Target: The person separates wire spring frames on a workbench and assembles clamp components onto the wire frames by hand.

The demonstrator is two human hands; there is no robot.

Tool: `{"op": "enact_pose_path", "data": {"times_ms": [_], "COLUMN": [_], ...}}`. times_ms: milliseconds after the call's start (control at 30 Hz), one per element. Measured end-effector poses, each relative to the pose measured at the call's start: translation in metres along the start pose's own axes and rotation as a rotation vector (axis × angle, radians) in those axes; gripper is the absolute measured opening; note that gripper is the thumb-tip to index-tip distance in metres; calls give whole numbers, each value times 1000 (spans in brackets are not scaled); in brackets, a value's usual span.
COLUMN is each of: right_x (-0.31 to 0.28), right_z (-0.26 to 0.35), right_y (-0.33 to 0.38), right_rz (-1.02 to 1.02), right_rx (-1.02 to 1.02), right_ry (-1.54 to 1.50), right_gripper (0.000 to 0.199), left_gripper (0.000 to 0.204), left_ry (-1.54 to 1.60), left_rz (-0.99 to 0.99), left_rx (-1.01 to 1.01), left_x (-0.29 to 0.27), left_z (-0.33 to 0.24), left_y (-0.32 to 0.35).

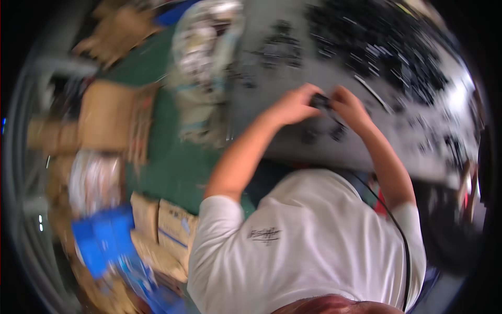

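Both hands meet over the near part of the grey table (pixel 282 141). Between them is a small black part (pixel 320 100), too blurred for me to tell its kind. My left hand (pixel 299 104) is closed on its left side, thumb and fingers pressed round it. My right hand (pixel 349 107) is closed at its right side, the fingertips pinched together by the part. Just below the hands, a few more small black pieces (pixel 337 133) lie on the table.
A large heap of black parts (pixel 376 47) covers the table's far right, with a thin pale strip (pixel 372 94) before it. A big sack (pixel 206 57) stands left of the table. Cardboard boxes (pixel 107 115) and blue packaging (pixel 107 235) lie on the green floor (pixel 167 162).
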State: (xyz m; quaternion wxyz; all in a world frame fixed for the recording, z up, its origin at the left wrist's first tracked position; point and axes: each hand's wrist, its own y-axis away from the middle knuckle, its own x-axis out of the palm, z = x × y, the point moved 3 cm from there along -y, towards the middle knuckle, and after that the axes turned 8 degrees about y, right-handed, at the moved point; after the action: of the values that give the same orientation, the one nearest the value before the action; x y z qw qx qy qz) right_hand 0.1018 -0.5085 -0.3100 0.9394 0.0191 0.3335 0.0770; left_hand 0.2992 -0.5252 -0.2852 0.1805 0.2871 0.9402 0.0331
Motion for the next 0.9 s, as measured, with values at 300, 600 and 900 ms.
{"op": "enact_pose_path", "data": {"times_ms": [300,600,900], "right_x": [-3,13,21], "right_z": [8,-9,-21], "right_y": [5,0,-5], "right_rz": [136,349,231], "right_rx": [-72,195,204], "right_ry": [-328,-843,-782], "right_gripper": [8,47,47], "left_gripper": [55,34,45], "left_ry": [-267,-529,-193], "left_rz": [-8,-334,-961], "left_rx": [230,167,342], "left_x": [18,54,64], "left_z": [19,2,-2], "left_y": [-23,-20,21]}}
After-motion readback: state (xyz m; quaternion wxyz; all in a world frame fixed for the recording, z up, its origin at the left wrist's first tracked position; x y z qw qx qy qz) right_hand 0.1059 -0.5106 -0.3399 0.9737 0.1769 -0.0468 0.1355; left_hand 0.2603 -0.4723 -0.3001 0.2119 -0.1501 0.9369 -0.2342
